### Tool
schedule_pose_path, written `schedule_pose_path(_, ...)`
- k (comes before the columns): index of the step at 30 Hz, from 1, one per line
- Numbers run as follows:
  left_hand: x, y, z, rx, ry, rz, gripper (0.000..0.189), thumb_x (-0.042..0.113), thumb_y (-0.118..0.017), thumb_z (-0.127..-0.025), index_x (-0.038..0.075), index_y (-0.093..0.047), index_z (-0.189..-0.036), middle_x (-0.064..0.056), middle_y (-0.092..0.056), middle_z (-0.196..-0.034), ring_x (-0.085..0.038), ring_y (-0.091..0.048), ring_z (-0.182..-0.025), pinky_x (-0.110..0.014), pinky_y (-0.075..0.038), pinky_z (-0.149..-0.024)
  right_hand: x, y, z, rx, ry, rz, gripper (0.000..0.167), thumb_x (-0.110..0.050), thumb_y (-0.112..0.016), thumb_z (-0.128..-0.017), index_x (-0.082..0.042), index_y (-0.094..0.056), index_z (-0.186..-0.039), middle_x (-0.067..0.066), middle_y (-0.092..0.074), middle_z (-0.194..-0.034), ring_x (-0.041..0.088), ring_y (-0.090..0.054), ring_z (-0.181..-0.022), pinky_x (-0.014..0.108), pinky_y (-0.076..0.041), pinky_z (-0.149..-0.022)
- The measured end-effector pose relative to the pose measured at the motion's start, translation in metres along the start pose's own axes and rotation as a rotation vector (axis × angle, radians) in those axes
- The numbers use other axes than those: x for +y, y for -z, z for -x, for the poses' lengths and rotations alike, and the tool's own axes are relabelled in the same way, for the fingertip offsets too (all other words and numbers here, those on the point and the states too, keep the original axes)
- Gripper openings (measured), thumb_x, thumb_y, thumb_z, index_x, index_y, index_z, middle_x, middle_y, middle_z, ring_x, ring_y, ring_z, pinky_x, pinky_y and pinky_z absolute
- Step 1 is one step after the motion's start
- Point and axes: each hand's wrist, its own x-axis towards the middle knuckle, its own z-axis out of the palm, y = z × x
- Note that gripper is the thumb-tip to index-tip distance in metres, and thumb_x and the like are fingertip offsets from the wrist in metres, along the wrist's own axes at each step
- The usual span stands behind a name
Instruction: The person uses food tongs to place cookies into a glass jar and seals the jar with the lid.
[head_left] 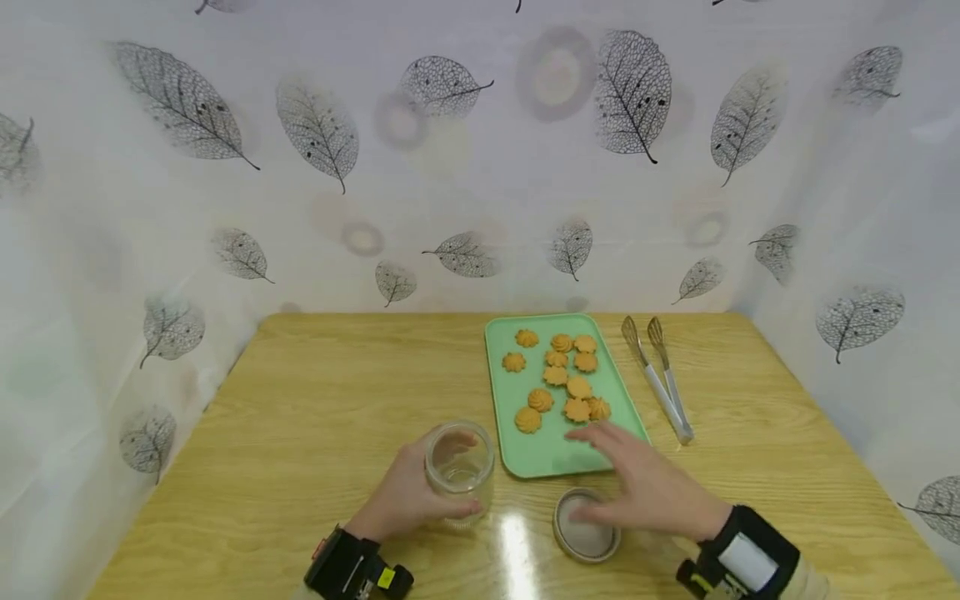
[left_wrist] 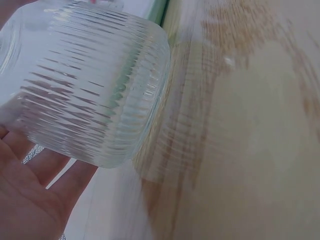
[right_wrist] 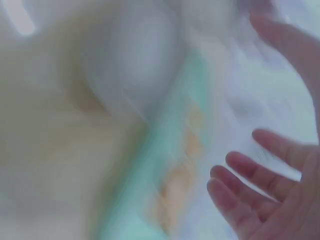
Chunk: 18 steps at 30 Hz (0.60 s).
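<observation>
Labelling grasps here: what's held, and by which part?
Left grip holds the glass jar round its side wall; right grip holds nothing.

Twelve cookies (head_left: 555, 376); one each: jar (head_left: 461, 475), lid (head_left: 588, 542), tray (head_left: 536, 454), tongs (head_left: 663, 398).

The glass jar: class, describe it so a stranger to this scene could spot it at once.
On the wooden table, find the green tray of cookies. By its near left corner, the left hand grips the glass jar. Unlike the shallow, round lid to its right, the jar is tall, see-through and ribbed.
</observation>
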Motion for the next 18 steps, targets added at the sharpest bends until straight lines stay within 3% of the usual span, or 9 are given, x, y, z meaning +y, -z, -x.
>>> schedule_pose_path(3,0.0,0.0,0.001,0.0,0.004,-0.004,0.076,0.02,-0.097,-0.068,0.013,-0.06,-0.134,-0.002,-0.063,-0.133,-0.017,-0.057,-0.124,-0.046,-0.044,-0.106,0.027,0.041,-0.016,0.206,-0.165,0.074,0.074,-0.052,-0.075,-0.09,-0.004,-0.052,-0.14,0.013,-0.059,-0.126,0.031,-0.059,-0.106,0.051,-0.053,-0.081)
schedule_pose_path(6,0.0,0.001,0.0,0.003,0.008,-0.004,0.075,0.02,-0.098,-0.068,0.014,-0.06,-0.133,0.0,-0.063,-0.133,-0.016,-0.057,-0.124,-0.045,-0.044,-0.107,0.065,0.069,-0.029,0.301,-0.35,0.139,0.074,-0.048,-0.067,-0.097,0.011,-0.047,-0.137,0.032,-0.054,-0.122,0.044,-0.057,-0.1,0.055,-0.05,-0.075)
schedule_pose_path(10,0.001,0.001,0.001,-0.002,0.008,0.003,0.075,0.02,-0.098,-0.068,0.014,-0.061,-0.132,0.0,-0.063,-0.133,-0.017,-0.057,-0.124,-0.046,-0.043,-0.107,0.11,0.07,-0.033,0.174,-0.54,0.147,0.085,-0.052,-0.061,-0.099,0.023,-0.041,-0.132,0.042,-0.051,-0.115,0.048,-0.059,-0.09,0.053,-0.051,-0.068)
schedule_pose_path(13,0.002,0.001,0.001,-0.012,0.003,0.005,0.074,0.021,-0.097,-0.069,0.013,-0.06,-0.132,-0.002,-0.063,-0.134,-0.018,-0.057,-0.124,-0.047,-0.044,-0.107,0.128,0.059,-0.034,0.06,-0.618,0.13,0.094,-0.056,-0.06,-0.097,0.029,-0.035,-0.13,0.034,-0.058,-0.09,0.038,-0.061,-0.069,0.045,-0.049,-0.056)
schedule_pose_path(15,0.003,0.001,0.001,-0.017,0.004,0.009,0.073,0.021,-0.097,-0.07,0.012,-0.06,-0.133,-0.003,-0.063,-0.134,-0.018,-0.057,-0.125,-0.047,-0.043,-0.107,0.133,0.053,-0.035,0.031,-0.646,0.133,0.1,-0.056,-0.06,-0.097,0.032,-0.028,-0.132,0.025,-0.058,-0.073,0.032,-0.058,-0.058,0.041,-0.046,-0.05)
schedule_pose_path(18,0.003,0.001,0.002,-0.013,0.012,0.01,0.074,0.02,-0.097,-0.069,0.012,-0.06,-0.133,-0.003,-0.063,-0.135,-0.017,-0.056,-0.125,-0.047,-0.044,-0.107,0.135,0.048,-0.039,0.021,-0.676,0.139,0.101,-0.055,-0.059,-0.098,0.034,-0.023,-0.133,0.02,-0.056,-0.066,0.03,-0.056,-0.054,0.038,-0.043,-0.047)
